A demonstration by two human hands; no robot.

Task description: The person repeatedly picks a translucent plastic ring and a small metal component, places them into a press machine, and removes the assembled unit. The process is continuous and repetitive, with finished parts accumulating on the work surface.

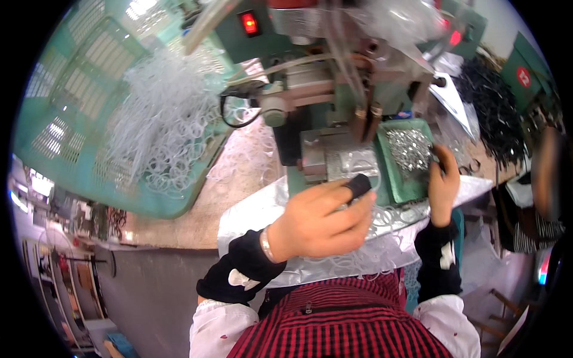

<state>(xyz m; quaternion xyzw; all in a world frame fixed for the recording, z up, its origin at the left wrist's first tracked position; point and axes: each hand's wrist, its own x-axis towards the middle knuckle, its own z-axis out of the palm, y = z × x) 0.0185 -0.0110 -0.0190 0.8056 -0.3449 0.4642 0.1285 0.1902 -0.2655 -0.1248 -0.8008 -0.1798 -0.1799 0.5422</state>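
My left hand point(325, 219) is in front of the machine's metal block point(343, 156), fingers curled together, with a black finger cover on one finger. A clear plastic loop point(377, 174) shows just beyond its fingertips; whether they hold it I cannot tell. My right hand point(443, 184) is at the right rim of a green tray point(391, 190), its fingers bent inward, one also covered in black. Small shiny metal parts point(408, 149) are heaped in the tray. What the right fingertips grip, if anything, is hidden.
A green machine with a lit red switch point(249, 23) stands ahead. At left, a green basket point(158, 206) holds clear plastic rings point(167, 113); more rings point(248, 154) lie beside it. Black strips point(489, 107) are piled at the right. Silvery sheeting point(250, 209) covers the table's front edge.
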